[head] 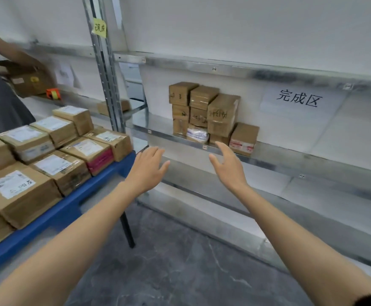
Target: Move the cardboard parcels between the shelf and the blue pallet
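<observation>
left hand point(146, 171): empty, fingers relaxed and spread, in the air in front of the shelf point(158, 127)
right hand point(227, 166): empty, fingers loosely extended, near the shelf parcels point(204, 113), contact unclear
shelf parcels: stacked cluster against the wall
pallet parcels point(54, 151): rows, labels up, on blue pallet point(59, 213), left
other person point(1, 96): far left, holds 1 box point(29, 81)

Both arms reach forward, left grip point(147, 167) and right grip point(228, 165) empty, fingers relaxed.
</observation>
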